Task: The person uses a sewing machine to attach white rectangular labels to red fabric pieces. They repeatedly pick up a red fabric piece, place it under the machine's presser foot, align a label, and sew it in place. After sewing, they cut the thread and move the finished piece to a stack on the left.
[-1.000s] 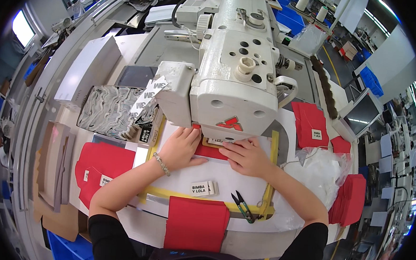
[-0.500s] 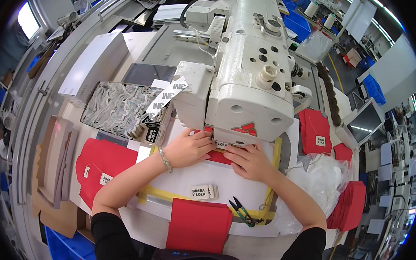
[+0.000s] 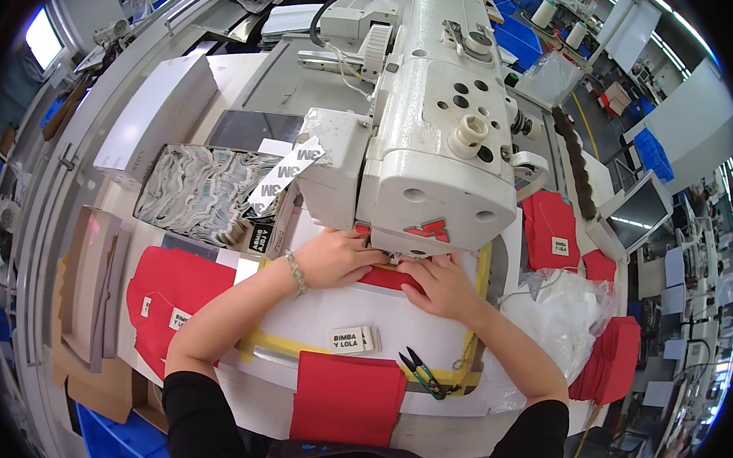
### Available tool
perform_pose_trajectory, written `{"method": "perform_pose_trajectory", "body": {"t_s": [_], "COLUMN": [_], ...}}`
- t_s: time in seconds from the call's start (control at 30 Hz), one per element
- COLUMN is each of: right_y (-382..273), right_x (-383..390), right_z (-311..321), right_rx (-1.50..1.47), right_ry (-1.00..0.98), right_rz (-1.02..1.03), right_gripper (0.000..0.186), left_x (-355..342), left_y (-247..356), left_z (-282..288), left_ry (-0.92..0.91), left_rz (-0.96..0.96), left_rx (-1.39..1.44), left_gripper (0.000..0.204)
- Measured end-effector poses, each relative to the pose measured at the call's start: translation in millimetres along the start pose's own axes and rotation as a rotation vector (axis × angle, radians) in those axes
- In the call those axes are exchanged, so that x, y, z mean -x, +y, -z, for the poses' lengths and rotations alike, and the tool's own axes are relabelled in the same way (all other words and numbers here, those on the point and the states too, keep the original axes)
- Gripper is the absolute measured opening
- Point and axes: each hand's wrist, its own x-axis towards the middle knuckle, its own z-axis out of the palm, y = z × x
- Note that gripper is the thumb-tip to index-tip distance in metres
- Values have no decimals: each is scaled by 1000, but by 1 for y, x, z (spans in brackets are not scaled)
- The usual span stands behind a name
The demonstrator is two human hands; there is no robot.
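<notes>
Left hand (image 3: 335,259) has slid nearer right hand (image 3: 443,287) (both unclenched, on red cloth (image 3: 385,278)).

A bright window (image 3: 44,40) breaks the grey wall (image 3: 86,9) at upper left. At upper right, strip lights (image 3: 657,38) shine above a grey floor (image 3: 601,127) with a yellow line (image 3: 584,120), near a broad pale panel (image 3: 694,115).

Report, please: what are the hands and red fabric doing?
Left hand and right hand on red fabric. Sewing machine head hides part of it. Thread snips lie clear of both hands.
</notes>
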Motion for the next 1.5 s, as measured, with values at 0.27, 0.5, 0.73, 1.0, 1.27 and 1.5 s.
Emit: {"method": "perform_pose_trajectory", "body": {"t_s": [0.27,0.5,0.73,1.0,1.27,1.5], "right_y": [1,-1,-1,-1,-1,-1], "right_x": [2,-1,-2,-4,-4,-3], "right_z": [-1,0,1,0,-1,-2], "right_rx": [15,-32,-47,-49,-61,-64], "right_ry": [-2,32,39,43,44,44], "right_rz": [5,13,16,21,21,18], "right_gripper": [29,26,24,24,25,24], "left_x": [-10,-5,4,3,1,0], "left_y": [-4,-3,-7,-5,-4,1], "left_z": [3,1,0,-2,-2,-1], "left_ry": [-42,49,208,160,108,156], "left_rz": [-36,-46,-112,-85,-60,-76], "left_rx": [136,112,-123,-127,-112,-166], "left_gripper": [45,34,18,22,24,26]}}
